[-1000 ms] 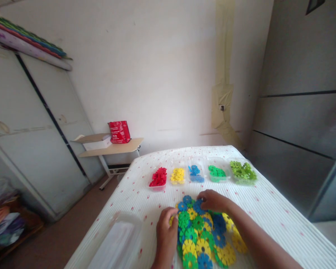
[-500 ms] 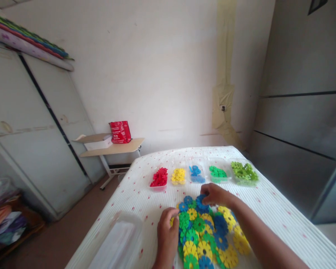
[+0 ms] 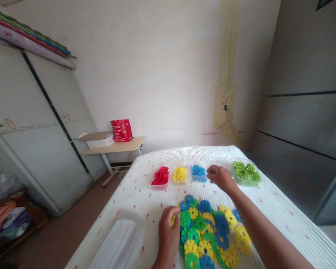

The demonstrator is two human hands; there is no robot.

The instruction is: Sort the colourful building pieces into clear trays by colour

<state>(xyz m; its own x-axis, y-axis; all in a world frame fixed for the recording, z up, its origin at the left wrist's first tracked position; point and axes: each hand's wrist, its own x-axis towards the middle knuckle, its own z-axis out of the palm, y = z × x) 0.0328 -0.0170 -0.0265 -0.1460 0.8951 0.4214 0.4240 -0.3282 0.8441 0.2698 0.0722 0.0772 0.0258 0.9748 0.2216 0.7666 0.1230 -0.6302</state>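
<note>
A pile of yellow, green and blue plastic snowflake discs [image 3: 199,223] lies spread on the cloth in front of me. My left hand [image 3: 169,228] is at the pile's left edge, its fingers curled, with a yellow snowflake disc [image 3: 173,220] showing between thumb and forefinger. Beyond the pile, my right hand [image 3: 220,177] hovers just right of the tub of blue pieces [image 3: 198,178]. Its thumb and forefinger are apart, and I see nothing between them. Hand and forearm cover most of the tub of green pieces.
Tubs of red pieces [image 3: 160,185], yellow pieces [image 3: 179,181] and light-green pieces [image 3: 246,182] stand in the same row. A clear plastic container [image 3: 134,231] lies at the near left. Behind, a side table [image 3: 128,145] bears a red bag [image 3: 122,130] and a box [image 3: 100,141].
My right hand has moved from the pile's far edge to beside the blue tub. The blue disc it held has left the pile, and the blue tub looks fuller. My left hand stays put.
</note>
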